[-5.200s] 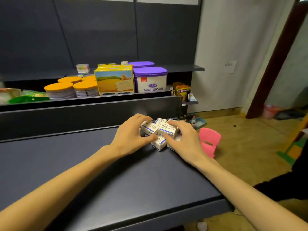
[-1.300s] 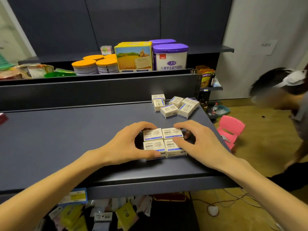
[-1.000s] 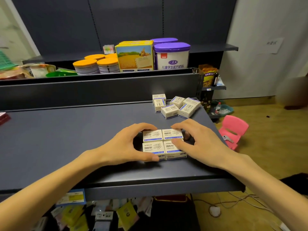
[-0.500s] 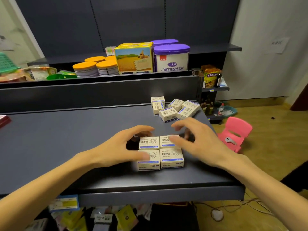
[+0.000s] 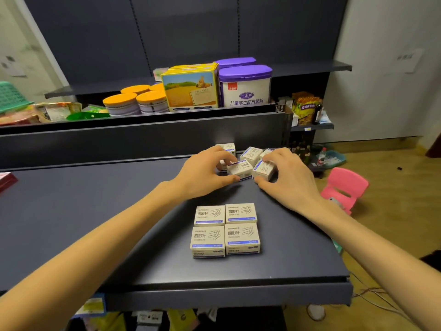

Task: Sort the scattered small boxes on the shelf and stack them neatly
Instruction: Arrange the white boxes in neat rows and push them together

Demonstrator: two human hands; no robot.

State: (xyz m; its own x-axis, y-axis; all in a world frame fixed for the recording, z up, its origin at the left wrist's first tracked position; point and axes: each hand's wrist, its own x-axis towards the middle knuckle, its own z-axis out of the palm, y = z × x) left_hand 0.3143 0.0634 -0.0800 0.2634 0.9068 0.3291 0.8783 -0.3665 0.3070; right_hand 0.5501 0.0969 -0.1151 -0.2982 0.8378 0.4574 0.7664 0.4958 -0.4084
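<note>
Dark grey metal makes up the shelf [image 5: 95,223], seen from the head camera, and it carries two groups of small white boxes with blue stripes. Near the front edge, four boxes [image 5: 225,229] lie flat in a tidy square, two by two, sides touching, printed tops facing up. At the far right of the shelf, against the back wall, sits the scattered pile of boxes [image 5: 248,157], tilted at different angles and touching one another. Both hands are at this pile. The left hand [image 5: 202,175] curls round one box [image 5: 239,168] at the near left of the pile, thumb against its near side and fingers over its far side. The right hand [image 5: 286,177] grips another box [image 5: 263,169] just to the right of the first, fingers arched over its top and thumb low at its near edge. The two held boxes are just beside each other. On the higher shelf behind stand orange-lidded tins [image 5: 133,103], a yellow carton [image 5: 191,89] and a purple-lidded tub [image 5: 245,86]. A pink plastic chair [image 5: 343,187] stands on the floor to the right.
</note>
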